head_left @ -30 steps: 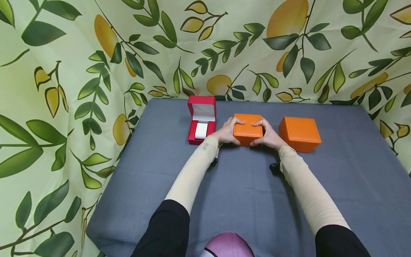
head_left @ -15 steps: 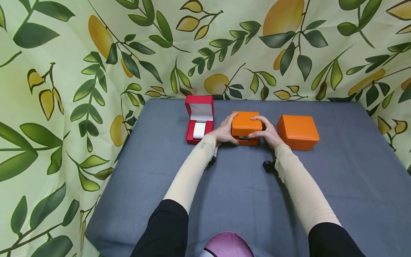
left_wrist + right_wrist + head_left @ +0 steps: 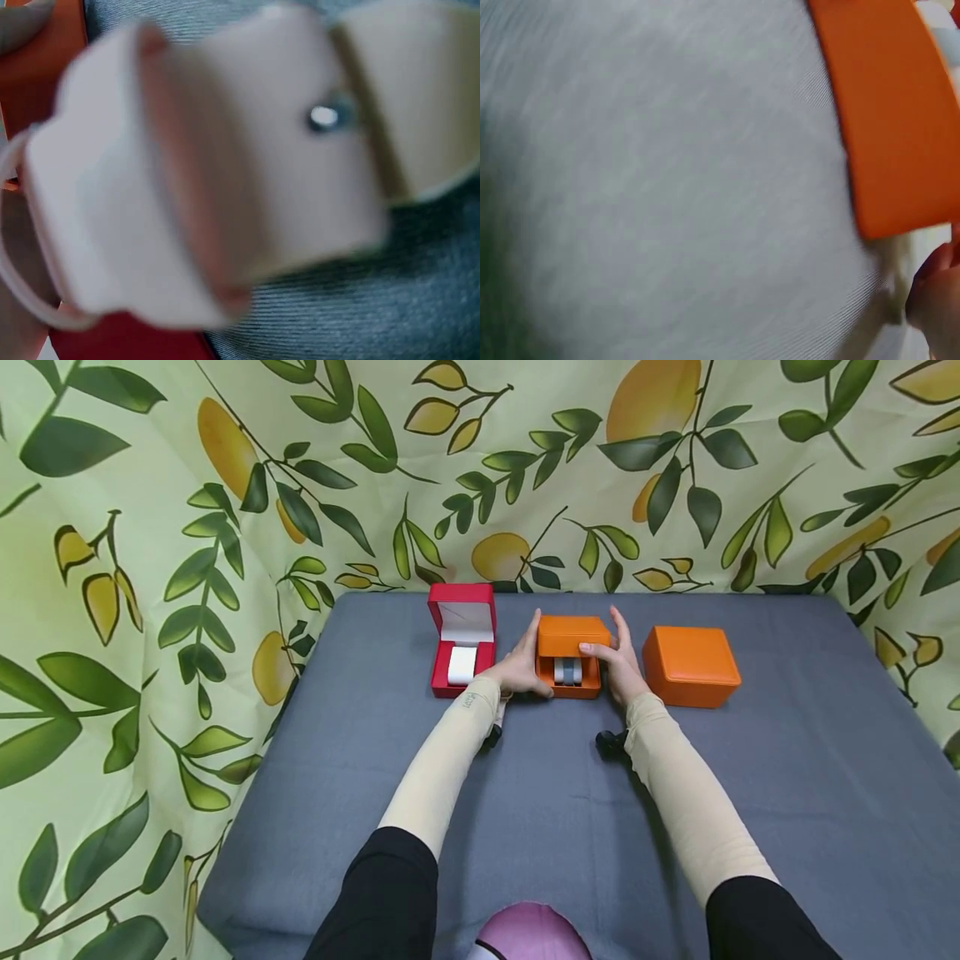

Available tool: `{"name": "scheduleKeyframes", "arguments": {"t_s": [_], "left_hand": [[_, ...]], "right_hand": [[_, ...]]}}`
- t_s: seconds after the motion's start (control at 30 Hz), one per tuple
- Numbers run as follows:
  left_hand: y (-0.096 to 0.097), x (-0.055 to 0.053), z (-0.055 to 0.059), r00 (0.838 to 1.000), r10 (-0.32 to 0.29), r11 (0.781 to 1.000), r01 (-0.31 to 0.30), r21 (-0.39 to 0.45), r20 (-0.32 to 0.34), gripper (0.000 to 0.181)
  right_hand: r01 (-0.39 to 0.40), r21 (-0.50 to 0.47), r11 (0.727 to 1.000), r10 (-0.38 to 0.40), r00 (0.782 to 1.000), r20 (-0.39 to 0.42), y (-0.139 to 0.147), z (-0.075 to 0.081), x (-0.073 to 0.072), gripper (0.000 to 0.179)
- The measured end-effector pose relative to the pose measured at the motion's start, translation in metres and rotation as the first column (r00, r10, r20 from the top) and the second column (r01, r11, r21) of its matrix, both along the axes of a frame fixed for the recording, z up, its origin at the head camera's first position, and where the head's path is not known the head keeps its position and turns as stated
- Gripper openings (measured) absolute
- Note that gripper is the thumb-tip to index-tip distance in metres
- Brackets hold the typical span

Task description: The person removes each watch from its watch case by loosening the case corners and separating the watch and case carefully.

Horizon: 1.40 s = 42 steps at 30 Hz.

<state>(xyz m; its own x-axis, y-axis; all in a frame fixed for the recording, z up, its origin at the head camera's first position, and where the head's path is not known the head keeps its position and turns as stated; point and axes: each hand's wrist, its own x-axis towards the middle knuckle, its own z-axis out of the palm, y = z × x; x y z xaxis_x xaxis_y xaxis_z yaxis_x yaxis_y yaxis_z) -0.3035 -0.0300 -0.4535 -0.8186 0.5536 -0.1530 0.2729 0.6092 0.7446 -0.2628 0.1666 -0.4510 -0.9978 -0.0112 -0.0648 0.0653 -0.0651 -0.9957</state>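
Note:
In the middle of the table an orange watch box [image 3: 576,692] stands with its lid [image 3: 573,631] tilted up. Inside sits what looks like a watch with a grey band [image 3: 567,672] round a pale cushion. My left hand [image 3: 520,670] holds the box at its left side, thumb low at the front corner. At the right, my right hand [image 3: 622,667] grips the lid, its thumb across the front edge and its fingers up beside it. In the right wrist view the orange box side [image 3: 900,112] appears, with part of the right hand [image 3: 939,300] below.
Left of my left hand, a red watch box [image 3: 480,602] stands open with a white cushion [image 3: 462,666]. A closed orange box [image 3: 692,667] is at the right. A pale wrist strap [image 3: 165,180] fills much of the left wrist view. Leaf-patterned cloth hangs behind the table.
The lid of the middle orange box has risen and tilted back, uncovering the banded cushion. My right hand has moved up with the lid; the left stays at the box's left side.

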Motion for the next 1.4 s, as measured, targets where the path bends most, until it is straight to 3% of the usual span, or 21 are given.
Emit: {"name": "scheduleKeyframes", "arguments": {"t_s": [0.1, 0.2, 0.4, 0.6, 0.83, 1.07, 1.13, 1.3, 1.4], "left_hand": [[0.000, -0.001, 0.000, 1.000, 0.010, 1.000, -0.010, -0.021, -0.013, 0.140], [0.001, -0.002, -0.002, 1.000, 0.010, 1.000, -0.011, -0.023, -0.023, 0.140], [0.002, -0.001, -0.004, 0.999, 0.033, 0.999, -0.032, 0.017, -0.012, 0.135], [0.002, 0.003, -0.004, 0.999, 0.043, 0.998, -0.044, 0.053, 0.024, 0.119], [0.001, 0.006, -0.002, 0.997, 0.053, 0.998, -0.055, 0.044, 0.050, 0.116], [0.002, 0.006, 0.002, 0.998, 0.045, 0.998, -0.047, 0.045, 0.044, 0.115], [0.003, 0.006, 0.003, 0.998, 0.050, 0.997, -0.052, 0.050, 0.042, 0.116], [0.005, 0.008, 0.002, 0.996, 0.070, 0.996, -0.073, 0.047, 0.059, 0.115], [0.007, 0.009, -0.001, 0.995, 0.067, 0.996, -0.072, 0.057, 0.075, 0.114]], "right_hand": [[0.077, -0.037, 0.996, -0.075, 0.997, 0.034, -0.002, -0.004, -0.009, 0.087], [0.144, -0.052, 0.988, -0.141, 0.988, 0.060, -0.005, 0.000, -0.011, 0.072], [0.188, -0.091, 0.978, -0.177, 0.978, 0.112, -0.007, 0.007, -0.016, 0.047], [0.162, -0.100, 0.982, -0.147, 0.979, 0.138, -0.004, 0.014, -0.020, 0.044], [0.097, -0.085, 0.992, -0.079, 0.976, 0.201, -0.001, 0.022, -0.022, 0.052], [0.098, 0.027, 0.995, -0.101, 0.976, 0.191, -0.002, 0.025, -0.020, 0.053], [0.093, 0.011, 0.996, -0.094, 0.979, 0.180, -0.002, 0.023, -0.019, 0.056], [0.013, -0.060, 0.998, -0.002, 0.984, 0.179, -0.003, 0.018, -0.015, 0.068], [-0.038, -0.052, 0.998, 0.046, 0.985, 0.167, -0.003, 0.014, -0.012, 0.074]]}}
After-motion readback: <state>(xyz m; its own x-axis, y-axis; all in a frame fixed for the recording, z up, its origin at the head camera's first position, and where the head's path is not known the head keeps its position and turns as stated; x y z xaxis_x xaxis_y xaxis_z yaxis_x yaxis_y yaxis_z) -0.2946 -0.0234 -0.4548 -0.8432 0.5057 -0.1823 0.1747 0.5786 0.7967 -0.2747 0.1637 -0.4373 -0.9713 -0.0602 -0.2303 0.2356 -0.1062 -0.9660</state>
